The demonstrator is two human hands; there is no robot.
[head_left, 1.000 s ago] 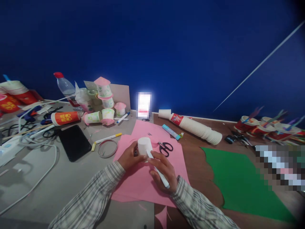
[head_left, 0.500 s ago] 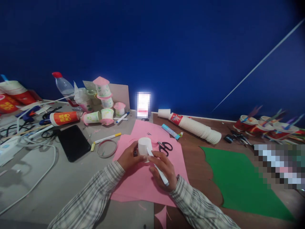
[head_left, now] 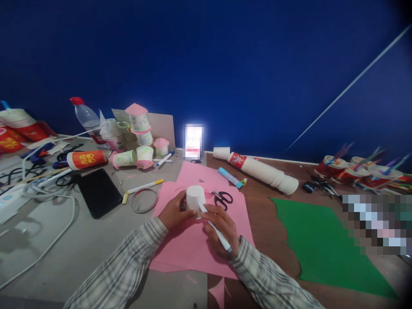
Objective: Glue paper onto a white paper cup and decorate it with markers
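Blue wall [head_left: 206, 64] at the back; below it the table [head_left: 61, 266], grey on the left, brown wood to the right. On the brown side, a green sheet [head_left: 331, 246] with a wavy left edge. Pink paper [head_left: 174, 253], layered, its outline uneven, lies across the seam beneath both hands. Near the wall, a long stack of white cups [head_left: 267, 171] lies on its side, to the right of the seam. Left of the seam, a tower [head_left: 144, 137] of patterned cups with pink paper tops and collars.

Left hand [head_left: 175, 211]: fingers grasp the cup from its left side, thumb laid across the lower front. Right hand [head_left: 222, 227]: fingers wrapped round the pen, held aslant.

Cup [head_left: 194, 197]: small, white, short, roundish at the top, a soft grey shade on its sides. It is held over the middle of the pink paper, between the hands, close to upright. The visible wall looks plain; the lower front is partly covered by thumb and pen. Cannot tell which end is up.

Scissors [head_left: 220, 196]: black handles, on the pink paper, just right of the cup.

Pen [head_left: 219, 235]: slim, whitish barrel, blue-grey butt pointing down and right. Upper end sits against or just before the cup wall; contact cannot be made out.
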